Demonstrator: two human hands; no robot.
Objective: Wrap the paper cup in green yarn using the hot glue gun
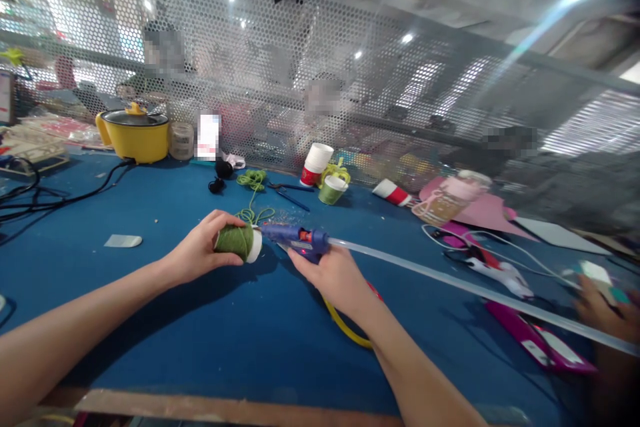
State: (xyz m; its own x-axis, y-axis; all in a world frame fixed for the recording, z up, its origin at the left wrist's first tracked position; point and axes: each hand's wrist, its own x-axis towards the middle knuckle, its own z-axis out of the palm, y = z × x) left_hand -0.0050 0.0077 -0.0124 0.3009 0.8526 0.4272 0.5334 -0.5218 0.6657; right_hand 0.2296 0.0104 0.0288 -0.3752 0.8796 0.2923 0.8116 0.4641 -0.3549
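My left hand is wrapped round a paper cup lying on its side, its wall covered in green yarn and its white end facing right. In my right hand is a blue hot glue gun, its nozzle at the white end of the cup; whether it touches I cannot tell. A long clear glue stick runs out of the gun's back to the right. Green yarn trails from the cup toward a small green bundle behind it.
Pliers, a green-wrapped cup and white-and-red paper cups stand behind my hands. A yellow pot is at back left. Right lie a purple power strip, cables and another person's hand. A perforated metal screen closes the back.
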